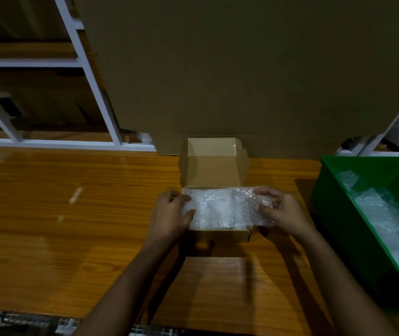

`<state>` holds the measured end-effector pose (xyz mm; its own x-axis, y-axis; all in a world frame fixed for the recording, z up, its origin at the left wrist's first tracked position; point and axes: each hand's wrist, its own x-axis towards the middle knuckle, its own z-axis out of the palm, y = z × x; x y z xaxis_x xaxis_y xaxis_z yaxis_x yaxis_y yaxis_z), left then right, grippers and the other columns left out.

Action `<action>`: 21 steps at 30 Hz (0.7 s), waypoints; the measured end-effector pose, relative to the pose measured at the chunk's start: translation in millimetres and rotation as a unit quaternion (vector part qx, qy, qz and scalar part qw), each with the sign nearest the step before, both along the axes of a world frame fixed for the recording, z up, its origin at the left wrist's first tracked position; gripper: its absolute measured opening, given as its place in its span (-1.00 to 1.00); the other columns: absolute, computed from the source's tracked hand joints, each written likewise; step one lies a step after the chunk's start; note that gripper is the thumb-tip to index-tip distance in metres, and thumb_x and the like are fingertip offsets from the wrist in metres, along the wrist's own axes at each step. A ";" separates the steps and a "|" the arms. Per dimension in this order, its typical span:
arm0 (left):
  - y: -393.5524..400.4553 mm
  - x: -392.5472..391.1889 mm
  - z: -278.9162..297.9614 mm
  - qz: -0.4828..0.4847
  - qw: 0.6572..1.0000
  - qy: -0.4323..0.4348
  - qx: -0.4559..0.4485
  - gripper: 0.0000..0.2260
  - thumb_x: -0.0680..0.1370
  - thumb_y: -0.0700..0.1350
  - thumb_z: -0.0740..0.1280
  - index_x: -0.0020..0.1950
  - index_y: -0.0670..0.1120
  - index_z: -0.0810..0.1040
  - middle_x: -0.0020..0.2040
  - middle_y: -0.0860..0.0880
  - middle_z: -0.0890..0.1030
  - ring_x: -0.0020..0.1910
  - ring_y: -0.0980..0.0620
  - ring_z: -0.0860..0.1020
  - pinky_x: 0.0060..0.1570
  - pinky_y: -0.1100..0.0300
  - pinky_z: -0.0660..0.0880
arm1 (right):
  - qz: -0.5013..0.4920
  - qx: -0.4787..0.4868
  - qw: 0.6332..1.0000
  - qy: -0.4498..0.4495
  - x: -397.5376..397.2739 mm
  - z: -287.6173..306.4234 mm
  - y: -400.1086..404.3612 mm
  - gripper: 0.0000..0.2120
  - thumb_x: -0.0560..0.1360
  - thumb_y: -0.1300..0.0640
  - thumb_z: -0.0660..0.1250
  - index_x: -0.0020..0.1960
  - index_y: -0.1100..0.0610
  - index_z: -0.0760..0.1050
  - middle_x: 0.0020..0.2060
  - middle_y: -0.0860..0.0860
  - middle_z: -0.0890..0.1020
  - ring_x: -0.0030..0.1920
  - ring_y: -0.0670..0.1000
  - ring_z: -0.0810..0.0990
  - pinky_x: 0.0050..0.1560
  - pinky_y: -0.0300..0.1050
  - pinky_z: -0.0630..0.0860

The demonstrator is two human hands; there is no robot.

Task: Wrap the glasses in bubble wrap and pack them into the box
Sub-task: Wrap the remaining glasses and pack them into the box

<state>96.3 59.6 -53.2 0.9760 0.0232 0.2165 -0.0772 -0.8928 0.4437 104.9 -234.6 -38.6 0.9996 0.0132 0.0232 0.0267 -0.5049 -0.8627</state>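
as the clear bubble-wrapped bundle (pixel 220 209) was gripped at its ends by the left hand (pixel 173 212) and right hand (pixel 282 210), it sat between them in the small brown cardboard box (pixel 218 232); packing was judged nearly done, the lid unclosed.

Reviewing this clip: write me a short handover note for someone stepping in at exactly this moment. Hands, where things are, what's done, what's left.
Left hand: grips the left end of the bubble-wrapped bundle.
Right hand: grips the bundle's right end, which overhangs the box's right edge.
The bundle sits at the mouth of the small cardboard box on the wooden table; lid flap up at the back.
Done: the wrapping looks complete; the glasses themselves cannot be seen through it.
Left: tuck the right end in, seat the bundle, close the lid.
More bubble wrap lies in the green bin on the right.
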 end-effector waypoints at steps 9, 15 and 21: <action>11.3 -18.7 8.7 0.026 0.932 0.038 -0.358 -0.54 0.48 -0.13 0.49 0.34 0.12 0.49 0.03 0.00 0.64 -0.19 0.10 0.59 -0.04 -0.13 0.62 | -0.089 0.165 0.982 0.012 -14.2 -3.4 -9.9 -0.55 0.48 0.37 0.43 0.32 0.10 0.49 -0.23 0.05 0.61 -0.30 -0.01 0.60 -0.38 -0.18 0.52; 9.4 -43.3 36.7 0.000 0.958 -0.026 -0.284 -0.25 0.32 0.27 0.54 0.44 0.14 0.37 0.28 0.15 0.48 0.19 0.14 0.47 -0.02 0.28 0.45 | -0.053 0.270 0.961 -0.007 -37.8 38.4 -0.6 -0.65 0.39 0.24 0.51 0.13 0.10 0.52 -0.23 0.05 0.63 -0.15 0.05 0.63 -0.12 -0.01 0.55; -34.5 -48.3 50.4 -0.225 0.967 -0.042 -0.116 -0.04 0.32 0.31 0.53 0.58 0.18 0.09 0.55 0.14 0.27 0.50 0.20 0.17 0.46 -0.03 0.12 | 0.026 0.359 0.933 0.023 -49.4 89.8 21.3 -0.45 0.16 0.11 0.65 0.05 0.14 0.48 -0.21 0.10 0.62 -0.20 0.00 0.67 -0.21 -0.13 0.63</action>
<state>48.0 25.1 -2.8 0.8778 -0.3418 0.3355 -0.4789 -0.6376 0.6035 55.5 -213.3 51.2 0.9983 0.0582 0.0021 -0.0098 0.2038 -0.9790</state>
